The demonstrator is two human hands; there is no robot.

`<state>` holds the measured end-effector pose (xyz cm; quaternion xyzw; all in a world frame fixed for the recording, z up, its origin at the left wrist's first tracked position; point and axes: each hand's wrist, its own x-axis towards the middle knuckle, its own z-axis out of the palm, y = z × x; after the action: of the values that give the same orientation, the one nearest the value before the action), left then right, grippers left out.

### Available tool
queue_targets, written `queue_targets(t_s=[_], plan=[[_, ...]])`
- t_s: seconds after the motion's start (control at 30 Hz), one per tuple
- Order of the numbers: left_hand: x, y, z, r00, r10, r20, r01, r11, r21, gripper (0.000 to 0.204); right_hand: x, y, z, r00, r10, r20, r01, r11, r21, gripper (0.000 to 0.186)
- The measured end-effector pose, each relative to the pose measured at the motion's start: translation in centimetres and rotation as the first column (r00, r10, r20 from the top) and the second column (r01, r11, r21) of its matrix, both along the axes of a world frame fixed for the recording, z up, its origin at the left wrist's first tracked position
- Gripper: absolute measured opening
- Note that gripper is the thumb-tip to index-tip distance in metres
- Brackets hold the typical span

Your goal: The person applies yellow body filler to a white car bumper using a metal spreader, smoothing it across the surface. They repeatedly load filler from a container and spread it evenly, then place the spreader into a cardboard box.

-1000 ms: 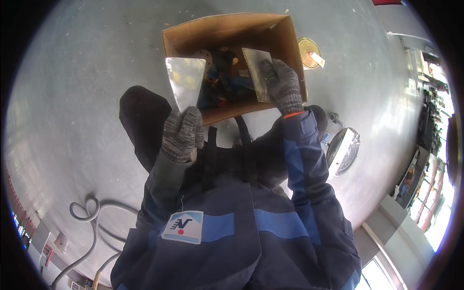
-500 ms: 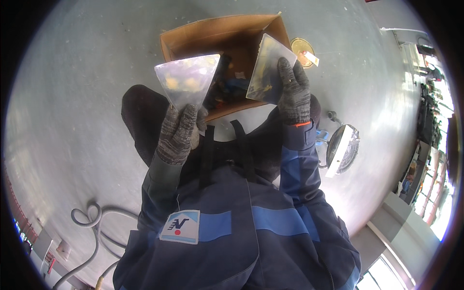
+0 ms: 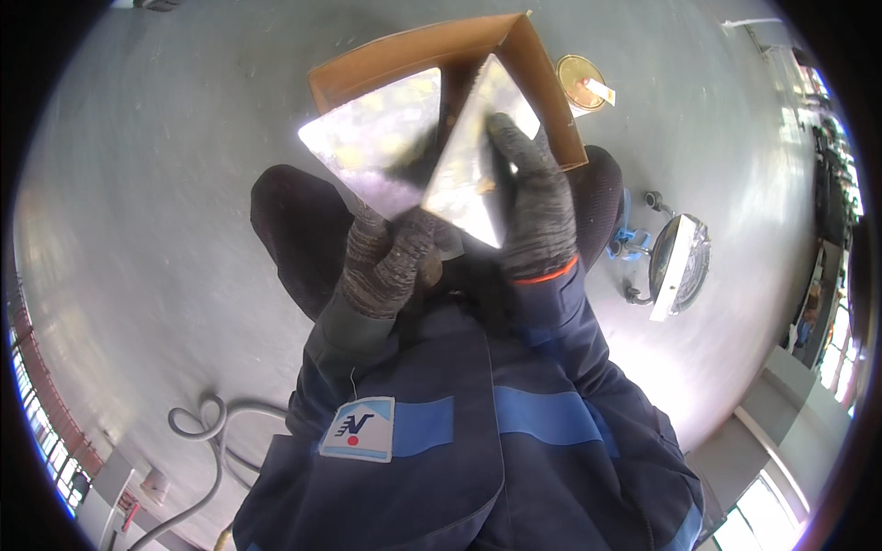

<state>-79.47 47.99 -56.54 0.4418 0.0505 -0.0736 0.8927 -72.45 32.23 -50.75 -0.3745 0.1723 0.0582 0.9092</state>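
In grey knit gloves, both my hands hold flat, glossy, triangular translucent plates over a cardboard box [image 3: 395, 67]. My left hand [image 3: 390, 262] pinches the lower corner of one plate [image 3: 377, 129], which has yellowish blotches and glare on its face. The other plate [image 3: 469, 161] leans at a tilt, with my right hand [image 3: 535, 207] gripping its right side, thumb across the face. The plates' near corners come close together above my left fingers; whether they touch I cannot tell. Most of the box's inside is hidden behind them.
A tin with a gold-coloured lid [image 3: 577, 78] stands right of the box, a white tag on it. Further right on the grey floor lies a round dark object with a white strip [image 3: 675, 266], beside a blue part and casters. A grey hose [image 3: 220, 450] coils at lower left.
Both plates have come nearer to me and closer together, the left one moving right and the right one moving left. They catch more glare now. My view has shifted slightly.
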Motion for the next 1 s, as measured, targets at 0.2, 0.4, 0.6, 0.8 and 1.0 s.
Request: queue_targets(t_s=[0.2, 0.4, 0.6, 0.8, 1.0], plan=[[1.8, -0.1, -1.1, 0.54, -0.267, 0.798, -0.757, 0.26, 0.6, 0.049, -2.0, 2.3, 1.5, 0.983, -0.166, 0.079, 0.183, 0.919, -0.348, 0.049], [-0.4, -0.7, -1.0, 0.515, -0.386, 0.765, -0.844, -0.071, 0.532, 0.057, -2.2, 1.6, 1.7, 0.921, -0.135, 0.366, 0.335, 0.755, -0.564, 0.052], [0.3, -0.2, 0.5, 0.474, -0.458, 0.752, -0.868, -0.097, 0.488, 0.051, -1.9, 2.0, 1.1, 0.883, -0.185, 0.431, 0.416, 0.734, -0.537, 0.059], [-0.5, -1.5, 1.0, 0.509, -0.434, 0.744, -0.858, -0.181, 0.481, 0.047, -1.5, -0.3, 3.8, 0.852, -0.043, 0.521, 0.417, 0.656, -0.629, 0.065], [-0.6, -1.0, 1.7, 0.769, -0.335, 0.544, -0.569, 0.027, 0.822, 0.044, -1.1, 0.2, 3.5, 0.821, -0.076, 0.566, 0.492, 0.6, -0.631, 0.059]])
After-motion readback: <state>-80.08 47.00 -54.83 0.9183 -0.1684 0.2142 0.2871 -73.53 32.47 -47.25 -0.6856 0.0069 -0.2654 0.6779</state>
